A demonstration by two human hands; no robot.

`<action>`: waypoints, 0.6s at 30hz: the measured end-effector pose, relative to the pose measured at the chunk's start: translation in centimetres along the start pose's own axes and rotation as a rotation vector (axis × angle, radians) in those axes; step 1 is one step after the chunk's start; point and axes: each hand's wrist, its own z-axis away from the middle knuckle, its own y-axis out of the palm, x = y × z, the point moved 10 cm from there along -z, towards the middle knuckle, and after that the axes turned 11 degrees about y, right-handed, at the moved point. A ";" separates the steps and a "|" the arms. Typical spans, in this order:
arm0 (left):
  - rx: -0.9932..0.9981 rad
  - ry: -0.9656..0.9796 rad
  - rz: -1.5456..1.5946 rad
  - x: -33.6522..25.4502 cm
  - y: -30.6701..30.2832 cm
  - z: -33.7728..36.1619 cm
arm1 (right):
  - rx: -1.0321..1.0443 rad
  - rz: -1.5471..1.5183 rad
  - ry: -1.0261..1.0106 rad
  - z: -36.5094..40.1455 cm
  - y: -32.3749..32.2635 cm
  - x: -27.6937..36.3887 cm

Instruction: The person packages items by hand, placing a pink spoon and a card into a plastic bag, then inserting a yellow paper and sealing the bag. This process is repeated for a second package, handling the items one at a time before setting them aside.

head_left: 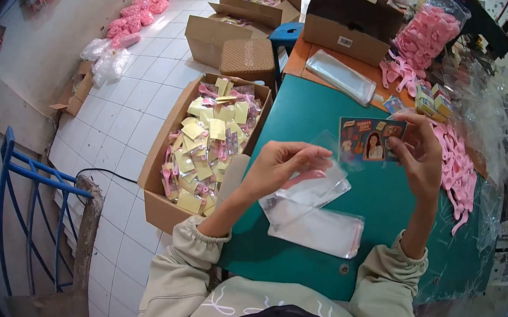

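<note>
My right hand [418, 151] pinches the right edge of a printed card [368, 140] above the green table [285, 114]. The card shows a person's picture on a dark, colourful ground. My left hand [294, 167] is to the left of the card, with thumb and fingers curled close together. A clear plastic bag [331, 144] lies between the left hand and the card; whether the fingers grip it is hard to tell. Below, a pile of clear bags [321, 230] lies on the table under and beside the left hand.
Pink spoons [455, 162] and small boxes [433, 100] lie at the right. More clear sleeves [342, 77] lie at the back, before an open carton [351, 27]. A cardboard box [162, 146] of packed sets stands left of the table, and a blue metal frame [40, 175] far left.
</note>
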 end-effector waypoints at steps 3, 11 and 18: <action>0.054 -0.012 -0.099 -0.5 0.3 0.1 | -0.007 0.206 -0.170 2.7 1.4 3.4; 0.142 -0.065 -0.295 0.0 1.0 0.9 | 0.171 0.444 -0.208 4.4 6.1 4.2; 0.166 -0.008 -0.481 -0.6 1.7 1.1 | 0.424 0.265 -0.115 3.3 7.3 1.9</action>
